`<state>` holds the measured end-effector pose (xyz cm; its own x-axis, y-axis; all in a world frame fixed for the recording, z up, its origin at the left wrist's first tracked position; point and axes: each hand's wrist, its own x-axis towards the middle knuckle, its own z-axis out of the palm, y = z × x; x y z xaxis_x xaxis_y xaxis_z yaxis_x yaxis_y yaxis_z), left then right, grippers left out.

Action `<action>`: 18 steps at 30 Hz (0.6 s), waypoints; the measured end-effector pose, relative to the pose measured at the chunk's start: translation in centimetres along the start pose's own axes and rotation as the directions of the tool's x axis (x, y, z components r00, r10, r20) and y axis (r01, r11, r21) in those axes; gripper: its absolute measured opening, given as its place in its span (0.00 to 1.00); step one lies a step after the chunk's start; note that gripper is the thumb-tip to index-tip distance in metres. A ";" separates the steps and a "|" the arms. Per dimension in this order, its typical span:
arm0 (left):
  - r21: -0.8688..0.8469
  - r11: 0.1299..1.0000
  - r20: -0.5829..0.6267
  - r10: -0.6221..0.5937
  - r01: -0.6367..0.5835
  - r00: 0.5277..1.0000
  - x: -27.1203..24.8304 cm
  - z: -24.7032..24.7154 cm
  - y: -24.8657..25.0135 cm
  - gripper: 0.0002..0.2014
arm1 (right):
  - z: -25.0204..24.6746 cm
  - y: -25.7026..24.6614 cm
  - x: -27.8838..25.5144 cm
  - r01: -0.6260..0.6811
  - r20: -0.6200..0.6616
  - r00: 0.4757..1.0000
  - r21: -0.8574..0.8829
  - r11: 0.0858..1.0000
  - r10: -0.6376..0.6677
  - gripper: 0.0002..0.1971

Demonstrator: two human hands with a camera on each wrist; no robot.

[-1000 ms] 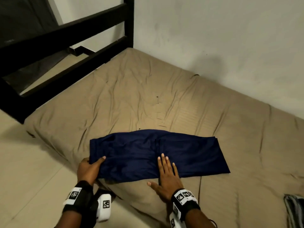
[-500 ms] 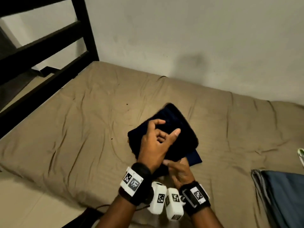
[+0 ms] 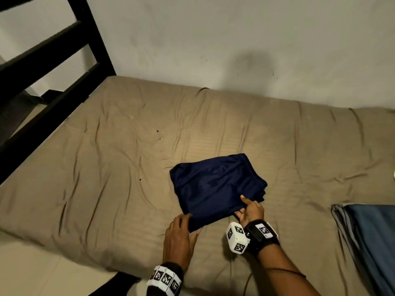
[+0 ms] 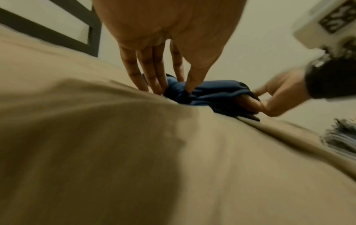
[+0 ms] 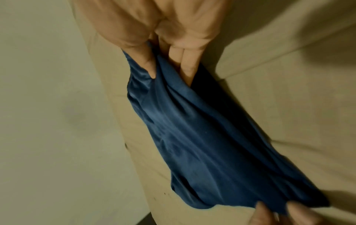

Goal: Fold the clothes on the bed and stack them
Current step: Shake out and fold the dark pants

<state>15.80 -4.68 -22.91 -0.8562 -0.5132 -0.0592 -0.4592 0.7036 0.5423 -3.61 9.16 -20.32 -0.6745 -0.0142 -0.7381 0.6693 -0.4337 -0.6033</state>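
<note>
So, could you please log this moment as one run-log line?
navy garment: folded, on bed | left hand: pinches near corner | right hand: pinches near edge | stacking: not yet done

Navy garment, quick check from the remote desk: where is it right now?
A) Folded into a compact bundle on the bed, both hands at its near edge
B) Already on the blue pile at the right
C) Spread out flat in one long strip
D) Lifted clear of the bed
A: the navy garment lies folded on the bed sheet, with the left hand and the right hand pinching its near corners; the blue pile sits apart.
</note>
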 end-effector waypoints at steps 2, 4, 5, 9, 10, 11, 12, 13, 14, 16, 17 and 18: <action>-0.088 0.995 -0.047 -0.048 0.044 0.998 0.7 -1.0 0.3 0.17 | -0.3 0.2 -0.4 0.037 0.029 0.999 -0.003 0.999 -0.037 0.19; -0.162 0.979 -0.067 -0.137 0.125 0.988 1.5 -2.6 0.9 0.14 | -1.0 0.9 -0.6 0.070 -0.006 0.998 -0.051 0.996 -0.070 0.12; -0.201 0.964 -0.079 -0.193 0.174 0.978 2.2 -3.5 1.1 0.13 | -1.4 1.3 -0.7 0.076 -0.053 0.995 -0.096 0.993 -0.081 0.07; -0.329 0.904 -0.154 -0.336 0.272 0.929 7.6 -6.0 -1.4 0.07 | -2.2 3.6 -2.9 0.200 -0.201 0.920 -0.498 0.844 -0.337 0.13; -0.388 0.879 -0.140 -0.354 0.278 0.925 9.2 -6.3 -2.3 0.07 | -2.0 4.6 -4.3 0.260 -0.152 0.879 -0.642 0.721 -0.452 0.14; -0.445 0.847 -0.097 -0.370 0.292 0.924 10.8 -6.6 -3.3 0.07 | -1.7 6.2 -5.7 0.341 -0.030 0.845 -0.739 0.581 -0.535 0.17; -0.486 0.820 -0.052 -0.371 0.301 0.927 12.2 -6.8 -4.0 0.09 | -1.1 7.8 -7.3 0.448 0.145 0.803 -0.786 0.426 -0.578 0.18; -0.490 0.815 -0.014 -0.362 0.309 0.932 13.7 -6.8 -4.6 0.16 | -0.4 9.6 -8.6 0.551 0.333 0.750 -0.792 0.262 -0.571 0.18; -0.468 0.830 0.020 -0.334 0.304 0.942 15.0 -6.8 -4.9 0.24 | 0.4 11.3 -9.6 0.610 0.486 0.717 -0.784 0.113 -0.500 0.19; -0.368 0.889 0.072 -0.264 0.272 0.962 17.1 -6.7 -4.9 0.33 | 2.3 14.8 -10.3 0.603 0.601 0.712 -0.788 -0.124 -0.363 0.30; -0.324 0.912 0.085 -0.238 0.253 0.968 17.7 -6.5 -4.9 0.31 | 3.3 15.9 -10.2 0.546 0.586 0.741 -0.810 -0.214 -0.328 0.36; -0.304 0.923 0.076 -0.222 0.235 0.972 18.1 -6.2 -4.9 0.26 | 4.4 16.2 -10.1 0.502 0.572 0.766 -0.817 -0.282 -0.293 0.36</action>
<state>4.05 -20.41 -21.47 -0.7482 -0.6178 -0.2417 -0.5532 0.3798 0.7415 12.63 -1.71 -21.33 -0.8911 -0.3991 -0.2161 -0.2730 0.8518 -0.4472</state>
